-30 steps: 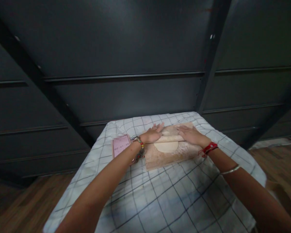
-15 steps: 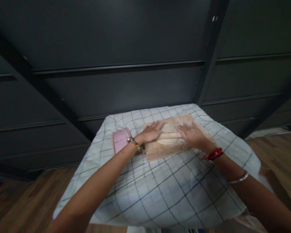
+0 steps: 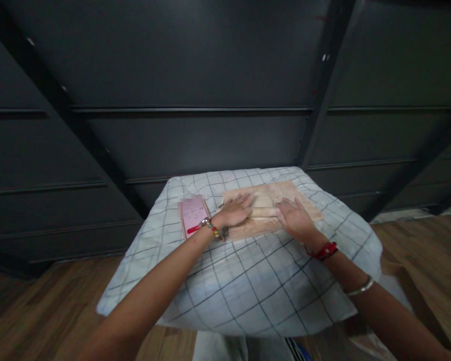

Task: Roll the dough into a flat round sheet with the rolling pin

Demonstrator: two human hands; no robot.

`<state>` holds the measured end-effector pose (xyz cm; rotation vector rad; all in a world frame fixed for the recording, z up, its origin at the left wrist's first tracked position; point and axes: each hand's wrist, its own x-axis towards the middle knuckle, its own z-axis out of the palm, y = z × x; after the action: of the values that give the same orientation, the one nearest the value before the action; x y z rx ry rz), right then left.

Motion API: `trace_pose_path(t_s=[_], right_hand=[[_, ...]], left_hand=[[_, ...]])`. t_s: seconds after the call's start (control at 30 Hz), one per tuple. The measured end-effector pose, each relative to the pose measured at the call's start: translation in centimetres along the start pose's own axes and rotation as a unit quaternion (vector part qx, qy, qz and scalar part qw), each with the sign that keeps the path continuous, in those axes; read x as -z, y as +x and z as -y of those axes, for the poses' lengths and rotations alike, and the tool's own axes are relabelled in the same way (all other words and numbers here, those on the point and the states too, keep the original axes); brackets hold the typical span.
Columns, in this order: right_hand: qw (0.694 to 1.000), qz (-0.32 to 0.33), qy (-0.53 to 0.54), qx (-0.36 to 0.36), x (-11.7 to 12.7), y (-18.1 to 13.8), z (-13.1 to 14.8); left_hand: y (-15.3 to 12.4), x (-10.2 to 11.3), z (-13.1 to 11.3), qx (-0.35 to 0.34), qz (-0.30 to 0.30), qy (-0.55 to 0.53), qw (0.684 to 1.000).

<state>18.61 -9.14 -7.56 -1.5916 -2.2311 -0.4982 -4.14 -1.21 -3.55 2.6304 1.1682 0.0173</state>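
A pale rolling pin [image 3: 263,212] lies crosswise over a flat sheet of dough [image 3: 265,199]. Beneath both is a floured light-brown board [image 3: 250,231]. My left hand [image 3: 233,209] rests palm down over the pin's left end, its fingers stretched out and spread. Over the right end lies my right hand [image 3: 295,216], also flat with fingers extended. Neither hand wraps around the pin, and both of its ends are hidden under my palms. Most of the visible dough shows on the far side of the pin.
A pink-screened device [image 3: 193,213] showing blurred digits lies left of the board, with a red stripe near my wrist. The small table wears a white checked cloth [image 3: 248,286]. Dark metal panels [image 3: 195,143] stand behind it. A cardboard box [image 3: 409,286] sits on the floor at right.
The rolling pin has come nearer to me across the dough, with both hands flat on it. My view has shifted slightly, and the red stripe on the device now shows.
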Motion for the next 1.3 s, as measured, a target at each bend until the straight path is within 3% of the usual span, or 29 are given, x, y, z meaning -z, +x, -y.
trace_pose_path(t_s=[0.33, 0.47, 0.63, 0.77, 0.93, 1.07, 1.3], right_hand=[[0.999, -0.019, -0.005, 0.034, 0.0, -2.9, 1.2], [0.998, -0.033, 0.002, 0.054, 0.1, -3.3, 1.0], [0.993, -0.081, 0.025, 0.078, 2.6, -0.4, -0.7], [0.992, -0.048, 0.076, 0.092, 3.8, 2.9, -2.6], [0.977, 0.103, 0.159, 0.101, 1.7, 4.8, -3.8], [0.982, 0.084, 0.16, 0.049, -0.1, 6.4, -4.2], [0.986, 0.118, 0.117, 0.012, -2.2, 9.2, -4.6]], left_hand=[[-3.8, -0.5, -2.8, 0.001, 0.004, 0.046, 0.999], [-4.7, -1.2, -2.7, -0.01, -0.028, 0.055, 0.998], [-3.5, 0.7, -1.5, -0.002, -0.119, 0.077, 0.99], [-0.7, 2.7, -0.5, 0.035, -0.165, 0.092, 0.981], [2.6, 0.7, 1.4, 0.053, -0.108, 0.071, 0.99], [4.0, -0.6, 2.6, 0.073, -0.072, 0.055, 0.993], [5.6, 0.7, 3.5, 0.089, -0.019, 0.026, 0.996]])
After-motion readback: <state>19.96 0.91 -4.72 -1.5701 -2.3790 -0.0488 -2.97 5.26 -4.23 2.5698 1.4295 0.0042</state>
